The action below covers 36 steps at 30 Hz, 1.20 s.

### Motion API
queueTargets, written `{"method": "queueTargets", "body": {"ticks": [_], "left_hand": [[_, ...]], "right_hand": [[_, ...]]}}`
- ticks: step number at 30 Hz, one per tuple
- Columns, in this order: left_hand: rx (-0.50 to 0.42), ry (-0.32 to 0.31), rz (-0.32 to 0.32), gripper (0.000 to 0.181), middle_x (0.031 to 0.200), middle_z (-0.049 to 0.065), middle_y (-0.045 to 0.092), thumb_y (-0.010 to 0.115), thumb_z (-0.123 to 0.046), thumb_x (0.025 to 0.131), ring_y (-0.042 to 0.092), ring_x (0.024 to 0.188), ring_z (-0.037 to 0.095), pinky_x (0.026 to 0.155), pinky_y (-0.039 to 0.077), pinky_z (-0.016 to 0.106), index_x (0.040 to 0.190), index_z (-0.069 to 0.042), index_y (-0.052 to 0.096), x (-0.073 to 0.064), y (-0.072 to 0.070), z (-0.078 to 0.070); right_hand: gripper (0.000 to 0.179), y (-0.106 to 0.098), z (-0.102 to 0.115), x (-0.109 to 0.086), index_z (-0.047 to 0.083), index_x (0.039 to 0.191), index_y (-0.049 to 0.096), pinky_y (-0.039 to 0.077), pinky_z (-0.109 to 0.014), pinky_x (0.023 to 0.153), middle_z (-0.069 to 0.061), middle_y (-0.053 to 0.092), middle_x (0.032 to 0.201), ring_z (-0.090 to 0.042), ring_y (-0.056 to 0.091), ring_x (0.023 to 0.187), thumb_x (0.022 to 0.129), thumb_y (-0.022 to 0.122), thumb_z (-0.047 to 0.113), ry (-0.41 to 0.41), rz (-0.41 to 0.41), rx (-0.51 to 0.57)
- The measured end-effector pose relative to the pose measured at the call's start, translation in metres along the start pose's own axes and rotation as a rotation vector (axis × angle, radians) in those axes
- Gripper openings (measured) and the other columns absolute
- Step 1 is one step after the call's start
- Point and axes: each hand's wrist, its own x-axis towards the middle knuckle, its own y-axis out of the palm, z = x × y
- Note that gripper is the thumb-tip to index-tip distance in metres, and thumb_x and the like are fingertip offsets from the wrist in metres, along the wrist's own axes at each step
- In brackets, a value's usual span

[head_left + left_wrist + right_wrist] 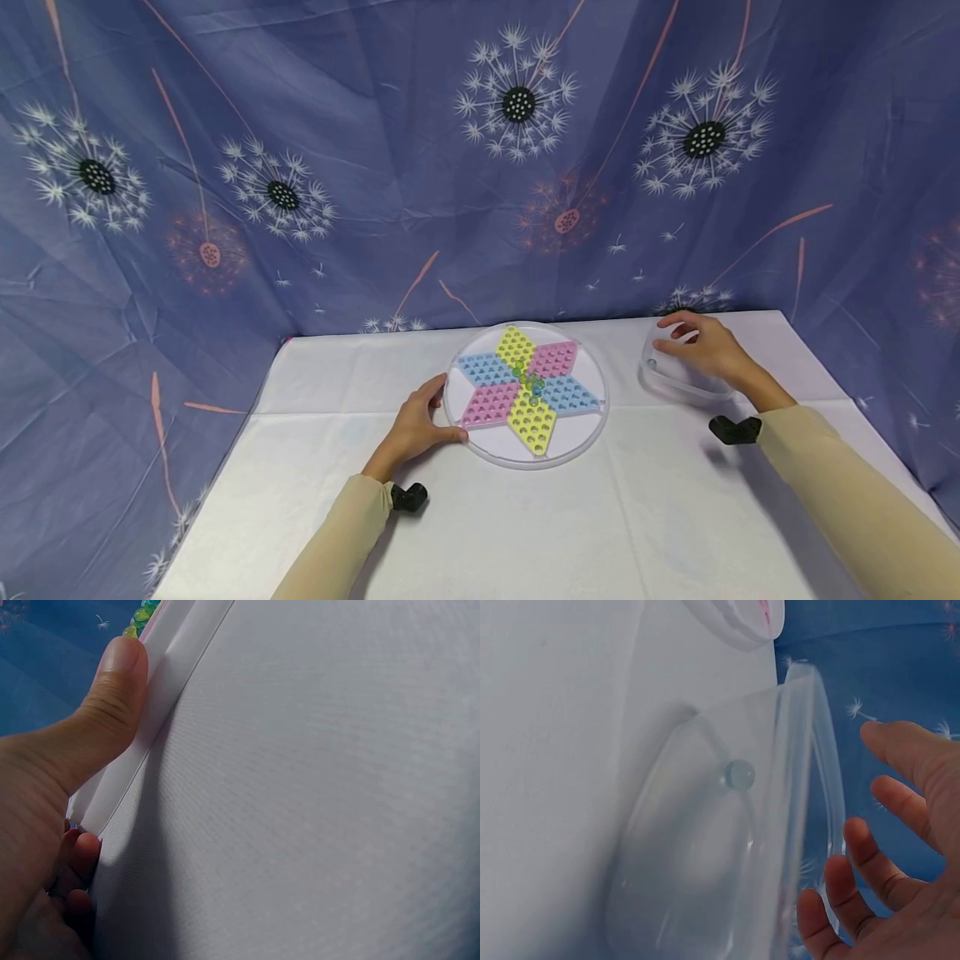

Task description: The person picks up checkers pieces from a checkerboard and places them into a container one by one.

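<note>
A round white Chinese checkers board (577, 442) with a star of pink, yellow and blue hole fields lies on the table. Several green and blue glass marbles (529, 383) cluster around its middle. My left hand (411, 423) holds the board's left rim, thumb at the front and curled fingers farther back. Over a clear plastic container (686, 387) to the right hovers my right hand (705, 346), fingers apart and loosely bent, with nothing between them. A single pale marble (740, 775) shows in the container in the right wrist view.
A white cloth covers the table (480, 533). Behind it hangs a blue curtain (390, 167) with dandelion prints, close to the table's back edge. The container stands near the back right, apart from the board.
</note>
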Motion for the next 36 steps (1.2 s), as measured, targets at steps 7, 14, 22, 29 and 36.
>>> {"method": "queueTargets", "body": {"ticks": [7, 14, 22, 29, 36], "left_hand": [[0.008, -0.006, 0.007, 0.116, 0.108, 0.005, 0.050, 0.094, -0.040, 0.057, 0.042, 0.100, 0.021, 0.089, 0.035, 0.039, 0.153, -0.012, 0.034, 0.000, -0.001, -0.001], [0.011, -0.013, 0.012, 0.117, 0.108, 0.004, 0.050, 0.094, -0.041, 0.056, 0.042, 0.101, 0.020, 0.090, 0.034, 0.038, 0.153, -0.014, 0.034, 0.001, 0.000, 0.001], [0.019, -0.006, 0.006, 0.116, 0.108, 0.004, 0.050, 0.094, -0.040, 0.056, 0.042, 0.100, 0.020, 0.091, 0.035, 0.038, 0.153, -0.015, 0.034, 0.001, 0.000, 0.002], [0.021, -0.002, 0.003, 0.115, 0.110, 0.004, 0.051, 0.094, -0.040, 0.058, 0.043, 0.101, 0.021, 0.091, 0.035, 0.040, 0.152, -0.013, 0.034, 0.000, 0.000, -0.001], [0.018, -0.011, 0.003, 0.115, 0.111, 0.004, 0.051, 0.094, -0.039, 0.058, 0.043, 0.102, 0.021, 0.092, 0.035, 0.040, 0.153, -0.013, 0.034, 0.000, 0.000, -0.003]], "right_hand": [[0.050, 0.001, 0.013, 0.001, 0.015, 0.127, 0.059, 0.046, -0.043, 0.079, -0.018, 0.056, 0.119, -0.034, 0.057, 0.100, 0.089, 0.069, 0.046, -0.054, -0.007, 0.000], [0.047, 0.005, 0.029, 0.004, 0.014, 0.124, 0.061, 0.048, -0.036, 0.071, -0.016, 0.058, 0.115, -0.028, 0.059, 0.089, 0.087, 0.072, 0.041, -0.102, -0.020, 0.009], [0.043, 0.012, 0.051, 0.008, 0.013, 0.121, 0.064, 0.047, -0.042, 0.080, -0.013, 0.059, 0.113, -0.028, 0.057, 0.091, 0.087, 0.073, 0.038, -0.192, -0.015, 0.017], [0.039, 0.023, 0.070, 0.013, 0.013, 0.118, 0.066, 0.045, -0.045, 0.086, -0.012, 0.061, 0.112, -0.028, 0.057, 0.095, 0.087, 0.074, 0.036, -0.260, 0.007, 0.006], [0.039, 0.035, 0.085, 0.019, 0.017, 0.119, 0.067, 0.046, -0.045, 0.085, -0.010, 0.061, 0.112, -0.026, 0.056, 0.092, 0.087, 0.074, 0.037, -0.285, 0.042, 0.002]]}}
